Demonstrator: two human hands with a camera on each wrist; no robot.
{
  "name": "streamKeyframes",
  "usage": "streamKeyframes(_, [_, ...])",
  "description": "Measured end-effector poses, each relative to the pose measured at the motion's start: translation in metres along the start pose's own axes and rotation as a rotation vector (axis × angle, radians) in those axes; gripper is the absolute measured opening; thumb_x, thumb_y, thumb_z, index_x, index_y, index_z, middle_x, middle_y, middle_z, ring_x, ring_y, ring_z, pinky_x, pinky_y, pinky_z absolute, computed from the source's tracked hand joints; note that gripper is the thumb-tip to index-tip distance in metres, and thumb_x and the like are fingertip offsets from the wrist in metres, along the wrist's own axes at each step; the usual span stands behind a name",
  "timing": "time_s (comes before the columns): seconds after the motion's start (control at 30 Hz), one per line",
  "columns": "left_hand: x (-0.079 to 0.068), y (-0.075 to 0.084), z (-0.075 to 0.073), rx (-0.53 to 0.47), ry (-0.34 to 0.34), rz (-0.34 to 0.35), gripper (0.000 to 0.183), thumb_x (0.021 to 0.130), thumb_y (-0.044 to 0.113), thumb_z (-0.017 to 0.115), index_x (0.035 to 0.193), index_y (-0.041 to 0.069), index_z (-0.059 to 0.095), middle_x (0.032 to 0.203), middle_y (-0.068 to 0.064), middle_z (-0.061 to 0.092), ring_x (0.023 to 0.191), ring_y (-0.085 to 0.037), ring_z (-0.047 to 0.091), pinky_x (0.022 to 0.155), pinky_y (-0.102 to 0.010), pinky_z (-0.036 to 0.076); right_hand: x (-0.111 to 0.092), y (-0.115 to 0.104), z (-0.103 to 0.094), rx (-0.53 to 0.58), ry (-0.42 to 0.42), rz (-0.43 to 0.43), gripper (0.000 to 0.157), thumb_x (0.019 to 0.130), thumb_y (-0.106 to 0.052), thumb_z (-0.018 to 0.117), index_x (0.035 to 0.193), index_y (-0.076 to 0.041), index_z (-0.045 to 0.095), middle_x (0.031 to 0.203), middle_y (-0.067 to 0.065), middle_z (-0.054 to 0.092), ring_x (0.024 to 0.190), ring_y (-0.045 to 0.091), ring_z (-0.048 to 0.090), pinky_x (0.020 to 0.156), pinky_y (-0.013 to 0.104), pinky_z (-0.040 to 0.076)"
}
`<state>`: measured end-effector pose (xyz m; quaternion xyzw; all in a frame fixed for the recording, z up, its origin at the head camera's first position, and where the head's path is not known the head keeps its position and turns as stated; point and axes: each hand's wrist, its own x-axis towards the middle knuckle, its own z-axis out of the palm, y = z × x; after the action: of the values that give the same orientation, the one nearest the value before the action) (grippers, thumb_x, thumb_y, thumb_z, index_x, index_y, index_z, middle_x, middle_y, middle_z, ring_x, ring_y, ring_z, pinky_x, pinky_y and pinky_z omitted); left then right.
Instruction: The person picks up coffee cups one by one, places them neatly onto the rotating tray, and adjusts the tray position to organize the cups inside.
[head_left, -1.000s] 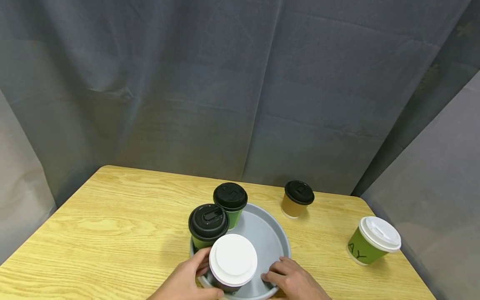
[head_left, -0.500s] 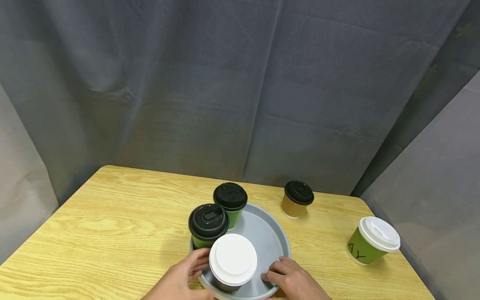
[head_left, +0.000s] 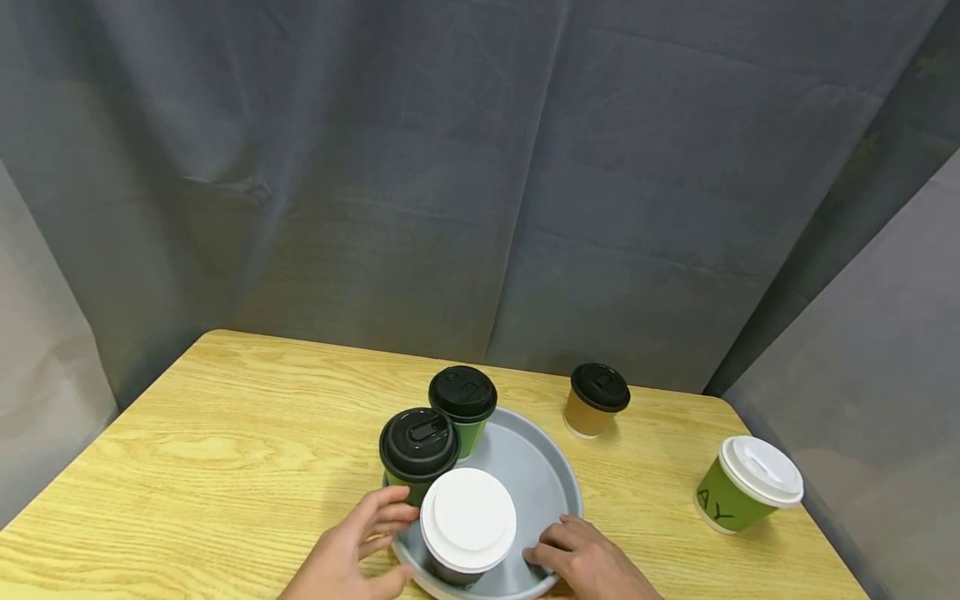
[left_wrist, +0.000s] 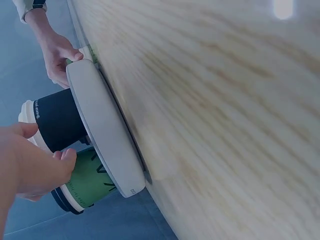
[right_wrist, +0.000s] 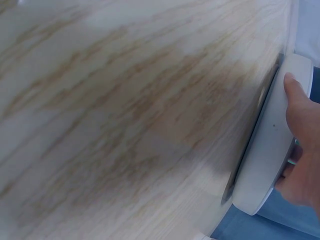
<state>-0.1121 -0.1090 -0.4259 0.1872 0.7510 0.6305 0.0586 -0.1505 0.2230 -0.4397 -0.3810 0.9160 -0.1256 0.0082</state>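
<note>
A round grey tray (head_left: 536, 471) bears three lidded paper cups. Nearest on it stands a black cup with a white lid (head_left: 468, 521); its dark body (left_wrist: 60, 120) shows in the left wrist view. Behind and left of it are a green cup with a black lid (head_left: 420, 450) and another black-lidded green cup (head_left: 463, 400). My left hand (head_left: 352, 546), fingers spread and gently bent, is beside the white-lidded cup, a gap between them. At the tray's right, my right hand (head_left: 588, 558) grips the rim, thumb against the outer wall (right_wrist: 267, 145) and fingers inside.
A brown cup with a black lid (head_left: 596, 400) stands on the wooden table (head_left: 247, 450) behind the tray. Farther right is a green cup with a white lid (head_left: 750, 483). Grey cloth (head_left: 375, 183) hangs along the table's back edge.
My left hand has let go of the white-lidded cup and drawn away to the left, its fingers opening. The cup and tray stay put, and the right hand keeps its grip.
</note>
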Motion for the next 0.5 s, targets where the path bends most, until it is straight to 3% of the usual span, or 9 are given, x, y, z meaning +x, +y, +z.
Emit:
streamKeyframes(0.2, [-0.003, 0.004, 0.003, 0.052, 0.072, 0.058, 0.058, 0.087, 0.007, 0.073, 0.135, -0.009, 0.046, 0.119, -0.012, 0.061, 0.104, -0.015, 0.062, 0.083, -0.029, 0.055, 0.0, 0.0, -0.001, -0.002, -0.006, 0.0, 0.051, 0.084, -0.065, 0.065, 0.107, -0.021, 0.075, 0.1, -0.018, 0.058, 0.089, 0.003, 0.049, 0.078, 0.026, 0.052])
streamKeyframes(0.5, [-0.004, 0.022, 0.003, 0.103, 0.162, 0.098, 0.047, 0.089, 0.003, 0.068, 0.132, -0.004, 0.05, 0.119, -0.012, 0.061, 0.104, -0.018, 0.061, 0.08, -0.029, 0.056, -0.001, 0.001, -0.001, -0.001, -0.009, 0.006, 0.051, 0.083, -0.065, 0.065, 0.108, -0.021, 0.075, 0.1, -0.018, 0.058, 0.089, 0.003, 0.049, 0.078, 0.026, 0.052])
